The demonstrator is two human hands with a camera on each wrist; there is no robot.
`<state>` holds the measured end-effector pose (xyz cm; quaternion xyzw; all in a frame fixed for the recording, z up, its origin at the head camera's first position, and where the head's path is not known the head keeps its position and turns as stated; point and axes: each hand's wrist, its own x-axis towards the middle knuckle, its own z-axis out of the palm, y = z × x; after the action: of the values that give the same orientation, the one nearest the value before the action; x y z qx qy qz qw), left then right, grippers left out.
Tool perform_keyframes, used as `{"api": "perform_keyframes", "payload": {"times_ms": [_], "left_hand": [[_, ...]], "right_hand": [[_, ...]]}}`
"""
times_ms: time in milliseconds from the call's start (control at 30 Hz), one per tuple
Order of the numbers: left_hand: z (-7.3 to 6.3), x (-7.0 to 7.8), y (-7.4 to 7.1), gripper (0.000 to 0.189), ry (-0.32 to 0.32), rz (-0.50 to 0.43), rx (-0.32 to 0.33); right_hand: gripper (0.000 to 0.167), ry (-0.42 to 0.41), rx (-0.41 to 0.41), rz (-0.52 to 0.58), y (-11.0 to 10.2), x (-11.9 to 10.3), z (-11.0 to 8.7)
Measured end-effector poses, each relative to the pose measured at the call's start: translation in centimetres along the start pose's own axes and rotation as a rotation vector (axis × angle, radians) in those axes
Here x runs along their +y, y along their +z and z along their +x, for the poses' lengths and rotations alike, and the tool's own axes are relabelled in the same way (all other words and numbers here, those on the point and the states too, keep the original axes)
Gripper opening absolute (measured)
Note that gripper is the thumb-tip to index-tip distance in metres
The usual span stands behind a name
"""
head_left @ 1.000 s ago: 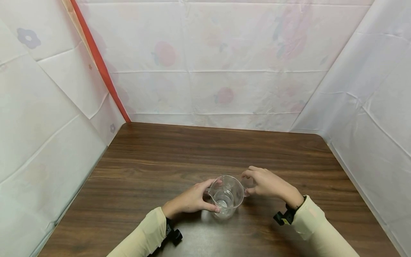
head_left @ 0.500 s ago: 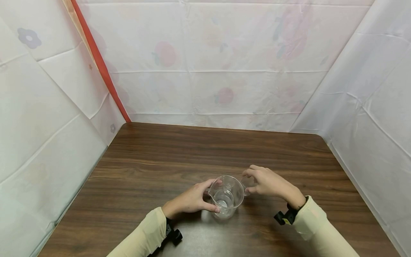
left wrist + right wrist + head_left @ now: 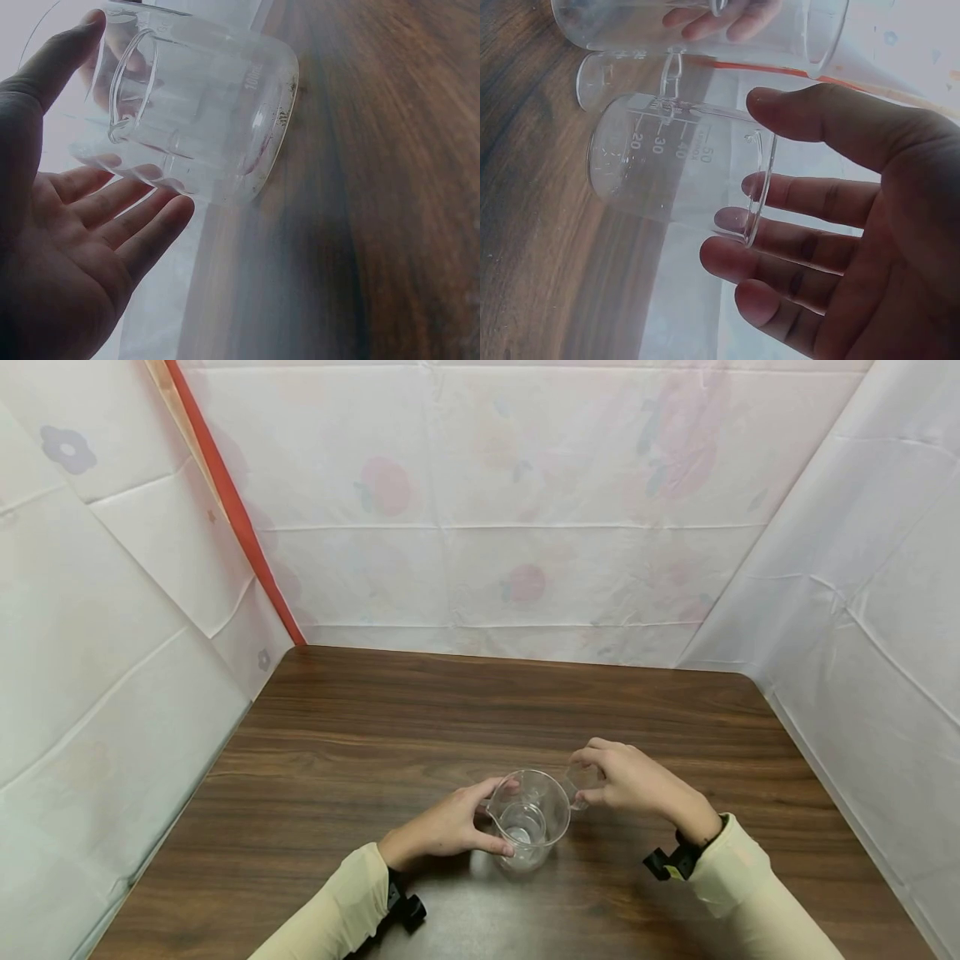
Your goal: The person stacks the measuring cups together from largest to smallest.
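In the head view a large clear glass beaker (image 3: 553, 827) with a pouring lip stands on the table. My left hand (image 3: 450, 822) holds it from the left, thumb at the near side and fingers at the far side. A smaller glass rim (image 3: 116, 94) shows through its wall, seemingly a smaller beaker inside. My right hand (image 3: 633, 782) grips a small clear beaker (image 3: 660, 165) near its rim, thumb on one side and fingers on the other. Its printed scale reads up to 50. A still smaller glass vessel (image 3: 604, 79) appears between the two beakers in the right wrist view.
The dark wood-grain table (image 3: 390, 710) has white printed sheets (image 3: 480, 560) along its back and sides. A red strip (image 3: 240, 518) runs down the left back corner. Black wrist cameras (image 3: 670, 862) sit on both wrists.
My right hand has moved slightly right and away from me with the small beaker, widening the gap to the large one. The left hand and large beaker have stayed in place.
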<state>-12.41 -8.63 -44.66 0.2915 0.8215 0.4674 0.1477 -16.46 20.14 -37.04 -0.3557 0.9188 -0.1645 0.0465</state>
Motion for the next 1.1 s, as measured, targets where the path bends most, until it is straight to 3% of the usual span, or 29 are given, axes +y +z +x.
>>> {"api": "perform_keyframes", "payload": {"times_ms": [1100], "left_hand": [[0.0,0.0,0.0,0.083,-0.006,0.002,-0.001]], "right_hand": [[0.038,0.027,0.021,0.011,-1.7,-0.4,-0.2]]}}
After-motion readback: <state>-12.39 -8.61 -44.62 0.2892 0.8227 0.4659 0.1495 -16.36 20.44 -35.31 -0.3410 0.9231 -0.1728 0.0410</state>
